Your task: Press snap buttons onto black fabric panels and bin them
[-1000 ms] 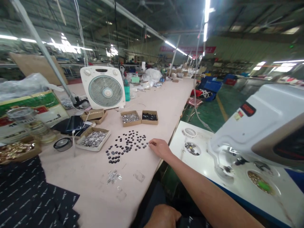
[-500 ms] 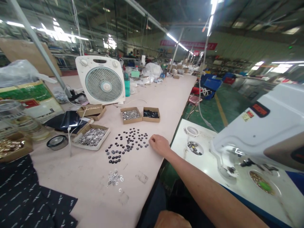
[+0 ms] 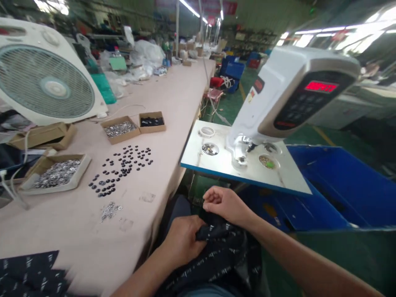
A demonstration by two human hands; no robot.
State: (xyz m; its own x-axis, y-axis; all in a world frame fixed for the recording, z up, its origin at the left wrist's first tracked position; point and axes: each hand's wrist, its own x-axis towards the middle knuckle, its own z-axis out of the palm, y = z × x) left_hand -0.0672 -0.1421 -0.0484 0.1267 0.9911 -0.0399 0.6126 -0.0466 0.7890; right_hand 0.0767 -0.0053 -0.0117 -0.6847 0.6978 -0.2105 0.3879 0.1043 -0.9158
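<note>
My left hand [image 3: 185,239] pinches the edge of a dark fabric piece with small white print [image 3: 210,266], bunched over my lap. Just above that cloth is my right hand [image 3: 225,205], its fingers curled closed; anything inside them is hidden. Both hands are beyond the table's near edge, below the white snap machine [image 3: 278,90] with its red display. On the pink-covered table lie scattered black round snap buttons [image 3: 125,165], and nearer to me a small pile of silver metal snap parts [image 3: 110,210].
Cardboard boxes hold silver parts [image 3: 119,128], black pieces [image 3: 151,121] and more silver rings [image 3: 58,174]. A white box fan [image 3: 55,88] stands at left. The machine's white tabletop [image 3: 198,161] juts out ahead, above blue bins [image 3: 349,181]. More printed fabric [image 3: 31,272] lies front left.
My right hand has left the table beside the black snap buttons and come down to my lap. The view has turned right, bringing my left hand and the held fabric into sight.
</note>
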